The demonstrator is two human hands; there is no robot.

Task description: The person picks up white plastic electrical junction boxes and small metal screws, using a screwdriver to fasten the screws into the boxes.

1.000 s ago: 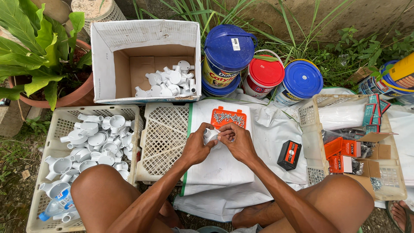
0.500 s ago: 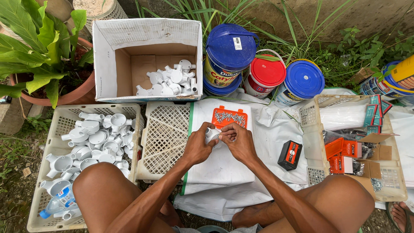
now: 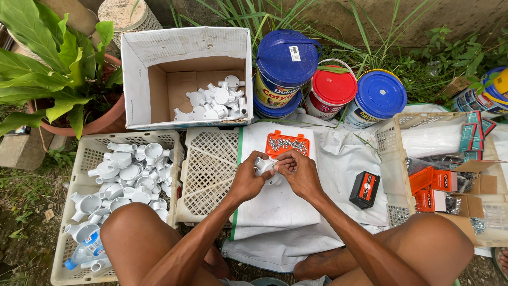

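My left hand (image 3: pixel 248 178) and my right hand (image 3: pixel 299 171) meet over a white sack, both closed around one small white plastic conduit fitting (image 3: pixel 264 166). The right fingertips pinch at its top; whatever they hold there is too small to tell. Just beyond the hands lies an orange tray of small screws (image 3: pixel 287 143). More white fittings fill the cream crate (image 3: pixel 79 175) at my left and lie inside the open cardboard box (image 3: pixel 153 90) behind it.
An upturned cream crate (image 3: pixel 209 169) lies left of the sack. Blue and red lidded paint buckets (image 3: pixel 288 63) stand at the back. A small black box (image 3: pixel 364 189) lies to the right, beside a crate of orange packets (image 3: pixel 439 185). A potted plant (image 3: pixel 58 79) is far left.
Both hands stay on the fitting with only small finger movements; nothing else has shifted.
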